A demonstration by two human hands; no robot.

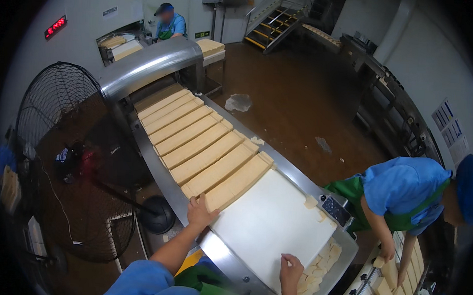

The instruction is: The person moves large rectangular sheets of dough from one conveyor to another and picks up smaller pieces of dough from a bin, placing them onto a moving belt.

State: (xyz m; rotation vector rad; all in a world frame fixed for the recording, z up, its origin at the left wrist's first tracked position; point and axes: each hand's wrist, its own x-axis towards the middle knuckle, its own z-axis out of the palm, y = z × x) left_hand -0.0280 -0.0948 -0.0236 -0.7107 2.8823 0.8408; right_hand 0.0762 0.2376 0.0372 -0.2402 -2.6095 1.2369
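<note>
My left hand (201, 213) is at the near-left end of the closest pale dough strip (241, 181), its fingers on one side and its thumb on the other. More long dough strips (197, 134) lie side by side across the conveyor, back to a metal hood. Over the near end of the white belt (271, 212), my right hand (291, 268) has its fingers curled in, with nothing visible in them. Below the belt's end, a grey tub (344, 251) holds a heap of dough scraps (312, 275).
The conveyor's metal hood (152, 70) spans its far end. A large caged fan (77, 160) stands on the left. At right, a co-worker (404, 194) bends over another conveyor with pale blocks (388, 292). Another person (170, 24) stands at the back, near metal stairs (275, 26).
</note>
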